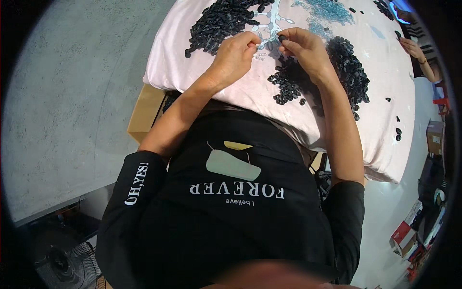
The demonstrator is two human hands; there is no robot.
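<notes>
One stubby black piece [282, 38] in right hand [308, 50]; creased pink cloth [252, 91].

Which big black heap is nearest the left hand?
The leftmost heap of black pieces, just beyond the left hand; the other big black pieces' heaping lies on the right hand's side.

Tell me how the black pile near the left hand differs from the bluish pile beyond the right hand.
Colour: the black pile is dark, while the bluish pile looks pale and see-through.
Pieces: the black pile's are chunky; the bluish pile's look finer.
Both are loose heaps on the pink cloth.
</notes>
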